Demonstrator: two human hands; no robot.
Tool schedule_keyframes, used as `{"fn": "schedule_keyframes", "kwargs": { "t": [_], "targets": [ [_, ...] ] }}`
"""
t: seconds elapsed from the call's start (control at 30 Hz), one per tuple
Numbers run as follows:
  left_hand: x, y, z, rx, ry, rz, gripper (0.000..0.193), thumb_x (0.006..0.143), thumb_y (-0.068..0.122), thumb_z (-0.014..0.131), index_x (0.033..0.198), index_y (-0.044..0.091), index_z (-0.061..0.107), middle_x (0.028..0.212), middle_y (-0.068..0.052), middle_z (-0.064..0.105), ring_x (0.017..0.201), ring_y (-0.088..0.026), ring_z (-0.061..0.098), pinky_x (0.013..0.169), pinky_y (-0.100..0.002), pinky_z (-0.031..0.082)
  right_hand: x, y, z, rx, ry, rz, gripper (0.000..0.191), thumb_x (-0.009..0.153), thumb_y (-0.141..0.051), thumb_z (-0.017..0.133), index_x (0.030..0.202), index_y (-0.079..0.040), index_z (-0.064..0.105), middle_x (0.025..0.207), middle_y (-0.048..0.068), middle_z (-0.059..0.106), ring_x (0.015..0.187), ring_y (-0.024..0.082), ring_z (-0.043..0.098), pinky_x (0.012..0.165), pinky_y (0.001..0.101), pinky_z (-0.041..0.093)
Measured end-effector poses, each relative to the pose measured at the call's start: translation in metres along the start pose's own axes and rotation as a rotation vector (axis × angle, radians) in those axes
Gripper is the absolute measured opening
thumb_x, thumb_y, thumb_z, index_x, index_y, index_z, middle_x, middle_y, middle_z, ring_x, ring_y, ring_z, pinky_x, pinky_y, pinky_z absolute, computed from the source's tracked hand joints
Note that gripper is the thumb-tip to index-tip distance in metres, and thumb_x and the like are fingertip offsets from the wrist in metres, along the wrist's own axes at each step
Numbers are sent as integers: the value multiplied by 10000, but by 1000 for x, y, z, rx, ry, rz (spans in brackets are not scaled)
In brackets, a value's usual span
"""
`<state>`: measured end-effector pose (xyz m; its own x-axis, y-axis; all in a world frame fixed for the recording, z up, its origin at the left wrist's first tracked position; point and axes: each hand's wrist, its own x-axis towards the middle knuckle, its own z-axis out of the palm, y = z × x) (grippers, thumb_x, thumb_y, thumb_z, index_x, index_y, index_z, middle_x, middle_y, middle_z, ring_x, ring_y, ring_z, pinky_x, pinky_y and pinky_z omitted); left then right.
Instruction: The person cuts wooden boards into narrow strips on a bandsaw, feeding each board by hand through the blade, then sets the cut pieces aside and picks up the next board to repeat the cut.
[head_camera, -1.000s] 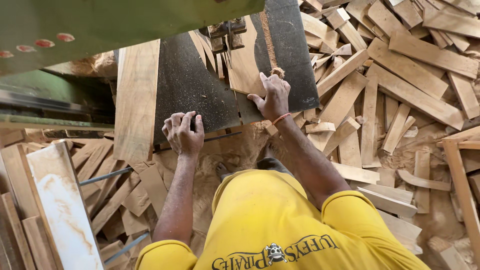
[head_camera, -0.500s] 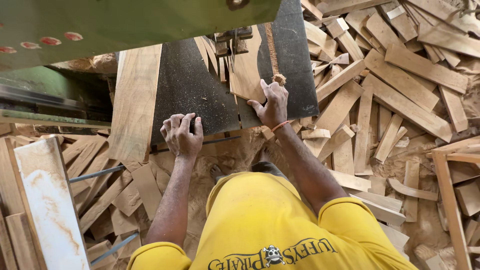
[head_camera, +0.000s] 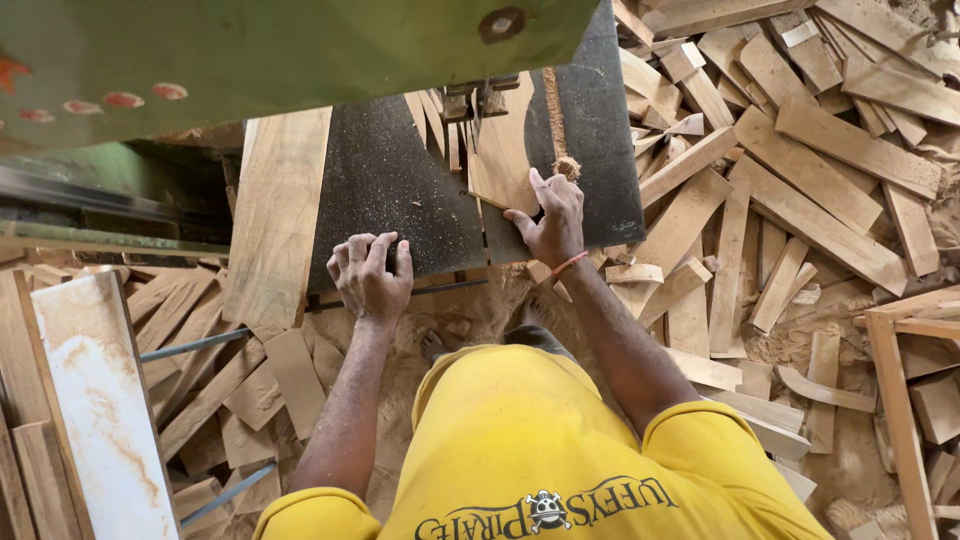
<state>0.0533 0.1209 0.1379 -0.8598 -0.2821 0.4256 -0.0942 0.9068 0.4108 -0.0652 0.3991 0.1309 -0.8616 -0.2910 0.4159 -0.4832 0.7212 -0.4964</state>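
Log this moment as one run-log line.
left hand: resting on dark saw table edge | right hand: pressing wood piece at blade | floor: scattered offcuts

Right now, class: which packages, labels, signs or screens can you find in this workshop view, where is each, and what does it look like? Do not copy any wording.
No packages, signs or screens.
Printed shirt design: bottom centre, on the person's yellow shirt; an arc of dark lettering around a small skull emblem.
Red markings: top left, on the green machine housing; a row of rounded red patches.
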Motion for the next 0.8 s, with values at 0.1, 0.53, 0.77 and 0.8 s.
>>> {"fn": "schedule_keyframes", "kwargs": {
  "t": [0.1,0.53,0.77,0.8],
  "targets": [
    [0,0,-2,9,-5,2,193,955,334,765,1049,165,778,1032,-12,605,1065,-231,564,992,-435,413,6,-5,-2,-1,-3,20,774,728,-309,965,1325,51,631,969,86,570,947,255,561,938,424,404],
    [-5,-6,5,40,-28,5,204,985,348,740,1069,165,773,1059,-21,599,1097,-228,560,1014,-450,411,14,-6,6,-28,-12,73,774,736,-329,965,1319,63,640,962,83,573,936,247,561,937,426,395],
    [-6,-6,5,29,-31,0,212,981,349,742,1067,157,773,1059,-29,601,1095,-233,558,1009,-450,412,17,-5,12,-30,-2,70,774,743,-340,961,1319,64,636,963,82,580,942,247,571,942,433,398],
    [-5,-6,6,32,-30,1,212,982,349,743,1068,157,772,1060,-29,602,1096,-233,559,1010,-450,411,19,-4,13,-28,4,66,773,745,-341,961,1319,63,637,962,80,581,943,246,573,943,435,398]
  ]
}}
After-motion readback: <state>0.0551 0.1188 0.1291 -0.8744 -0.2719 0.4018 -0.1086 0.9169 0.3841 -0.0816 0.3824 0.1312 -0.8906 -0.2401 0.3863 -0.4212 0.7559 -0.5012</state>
